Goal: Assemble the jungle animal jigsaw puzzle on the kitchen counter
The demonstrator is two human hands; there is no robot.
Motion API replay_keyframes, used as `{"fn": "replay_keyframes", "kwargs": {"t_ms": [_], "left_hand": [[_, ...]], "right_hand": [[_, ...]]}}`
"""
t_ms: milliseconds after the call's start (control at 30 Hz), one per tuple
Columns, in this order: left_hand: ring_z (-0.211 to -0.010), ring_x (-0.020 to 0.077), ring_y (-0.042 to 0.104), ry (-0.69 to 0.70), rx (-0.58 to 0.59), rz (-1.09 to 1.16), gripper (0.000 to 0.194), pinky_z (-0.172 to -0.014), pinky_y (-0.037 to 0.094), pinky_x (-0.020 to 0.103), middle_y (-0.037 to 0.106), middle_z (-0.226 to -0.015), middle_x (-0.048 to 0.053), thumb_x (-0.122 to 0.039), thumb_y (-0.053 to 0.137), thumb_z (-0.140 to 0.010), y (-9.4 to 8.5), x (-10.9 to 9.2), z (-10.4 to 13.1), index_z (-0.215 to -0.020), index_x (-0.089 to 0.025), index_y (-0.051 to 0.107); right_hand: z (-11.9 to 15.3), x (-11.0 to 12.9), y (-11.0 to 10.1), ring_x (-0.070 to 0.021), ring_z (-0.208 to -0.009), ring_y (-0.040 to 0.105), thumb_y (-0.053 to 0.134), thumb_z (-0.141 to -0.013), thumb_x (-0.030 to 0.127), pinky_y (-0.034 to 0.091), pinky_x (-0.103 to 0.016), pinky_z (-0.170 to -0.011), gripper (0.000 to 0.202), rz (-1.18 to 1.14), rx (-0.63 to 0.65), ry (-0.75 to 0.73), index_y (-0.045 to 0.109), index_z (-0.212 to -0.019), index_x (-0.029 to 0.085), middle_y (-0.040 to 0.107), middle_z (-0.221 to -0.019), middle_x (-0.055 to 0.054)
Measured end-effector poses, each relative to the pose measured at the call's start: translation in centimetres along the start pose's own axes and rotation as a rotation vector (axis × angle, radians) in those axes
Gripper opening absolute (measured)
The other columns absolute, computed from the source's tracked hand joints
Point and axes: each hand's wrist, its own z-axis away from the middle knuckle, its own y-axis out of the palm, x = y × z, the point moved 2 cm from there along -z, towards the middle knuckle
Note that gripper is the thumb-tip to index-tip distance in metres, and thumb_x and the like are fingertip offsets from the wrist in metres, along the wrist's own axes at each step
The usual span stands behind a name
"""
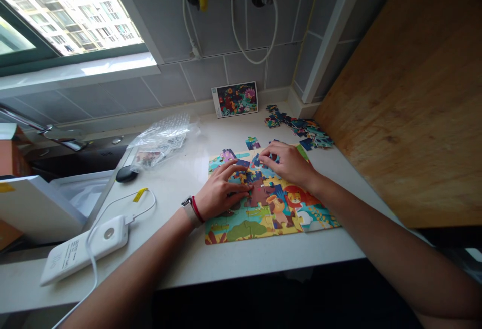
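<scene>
A colourful jigsaw puzzle (259, 213), largely joined, lies flat on the white counter. My left hand (223, 191) rests on its left part with the fingers spread. Over the upper part of the puzzle is my right hand (284, 161), its thumb and fingertips pressed together on something I cannot make out. One loose piece (252, 142) lies just beyond the puzzle's back edge. A pile of dark loose pieces (312, 133) is at the back right. The picture card (237, 99) leans upright against the tiled wall.
Clear plastic packaging (165, 138) and a dark mouse-like object (127, 174) lie left of the puzzle. Nearer me is a white power bank (85, 248) with a cable. A sink (94, 155) is at the left, a wooden panel (410, 98) at the right.
</scene>
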Motion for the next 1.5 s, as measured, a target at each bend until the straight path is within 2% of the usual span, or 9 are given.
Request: {"fn": "replay_keyframes", "kwargs": {"t_ms": [100,200,433,600,733,967,1200,1400,1500], "left_hand": [[-0.144,0.0353,0.046,0.009,-0.007,0.000,0.018,-0.114,0.047,0.060,0.063,-0.139,0.009,-0.033,0.070,-0.097,-0.1,0.0,0.0,-0.110,-0.031,0.082],[-0.143,0.0352,0.048,0.018,0.003,0.015,0.018,-0.113,0.048,0.060,0.065,-0.139,0.008,-0.033,0.070,-0.097,-0.1,0.1,0.0,-0.110,-0.030,0.082],[-0.137,0.0339,0.056,0.035,0.052,0.078,0.020,-0.109,0.052,0.055,0.070,-0.135,0.008,-0.036,0.068,-0.098,-0.3,0.3,-0.1,-0.109,-0.026,0.081],[-0.134,0.0332,0.057,0.014,0.059,0.097,0.019,-0.108,0.052,0.055,0.071,-0.134,0.008,-0.035,0.068,-0.099,-0.2,0.4,-0.1,-0.110,-0.027,0.081],[-0.132,0.0328,0.057,0.001,0.067,0.100,0.022,-0.109,0.051,0.054,0.071,-0.132,0.009,-0.037,0.068,-0.099,-0.3,0.2,-0.3,-0.112,-0.025,0.079],[-0.132,0.0325,0.056,-0.009,0.079,0.109,0.025,-0.111,0.049,0.053,0.070,-0.132,0.011,-0.041,0.069,-0.098,-0.4,0.1,-0.4,-0.116,-0.024,0.075],[-0.132,0.0319,0.056,-0.007,0.036,0.107,0.030,-0.111,0.050,0.054,0.068,-0.132,0.012,-0.042,0.071,-0.096,-0.7,1.1,-0.2,-0.118,-0.023,0.073],[-0.141,0.0360,0.049,-0.020,0.057,0.077,0.034,-0.115,0.046,0.059,0.064,-0.142,0.012,-0.043,0.071,-0.095,-0.6,1.4,0.0,-0.123,-0.023,0.073],[-0.144,0.0383,0.046,-0.033,0.096,0.068,0.033,-0.115,0.044,0.062,0.063,-0.145,0.010,-0.041,0.071,-0.095,-0.4,1.1,0.1,-0.124,-0.025,0.074]], "right_hand": [[-0.3,-0.5,-0.5,-0.0172,-0.077,0.065,0.064,-0.096,0.028,0.047,-0.029,-0.077,0.019,-0.007,-0.039,0.046,0.077,-0.085,0.019,0.073,-0.087,-0.005],[-0.4,-0.8,-0.7,-0.0168,-0.073,0.063,0.065,-0.094,0.029,0.047,-0.029,-0.074,0.017,-0.015,0.002,0.050,0.078,-0.087,0.019,0.074,-0.087,-0.005],[-0.2,-1.0,-0.2,-0.0185,-0.081,0.067,0.071,-0.090,0.027,0.048,-0.030,-0.079,0.011,-0.005,0.202,-0.013,0.079,-0.093,0.021,0.076,-0.091,-0.005],[-0.1,-1.0,0.3,-0.0206,-0.086,0.067,0.073,-0.089,0.027,0.048,-0.032,-0.084,0.010,0.018,0.276,-0.024,0.078,-0.095,0.021,0.076,-0.093,-0.006],[-0.1,-1.0,0.3,-0.0199,-0.081,0.065,0.073,-0.087,0.025,0.047,-0.032,-0.082,0.008,0.027,0.281,-0.021,0.078,-0.093,0.021,0.073,-0.088,-0.005],[-0.2,-1.3,-0.1,-0.0193,-0.083,0.066,0.072,-0.087,0.024,0.047,-0.030,-0.079,0.011,0.074,0.268,0.014,0.078,-0.096,0.020,0.074,-0.095,-0.006],[-0.2,-1.5,-0.5,-0.0186,-0.080,0.065,0.072,-0.089,0.028,0.046,-0.030,-0.078,0.012,0.071,0.239,0.034,0.079,-0.096,0.022,0.075,-0.092,-0.004],[-0.4,-1.9,-0.8,-0.0183,-0.082,0.066,0.072,-0.089,0.028,0.047,-0.029,-0.079,0.012,0.083,0.256,0.038,0.080,-0.097,0.024,0.075,-0.093,-0.004],[-0.6,-2.5,-1.4,-0.0182,-0.077,0.064,0.074,-0.087,0.030,0.046,-0.030,-0.075,0.013,0.130,0.217,0.075,0.080,-0.096,0.022,0.072,-0.089,-0.005]]}}
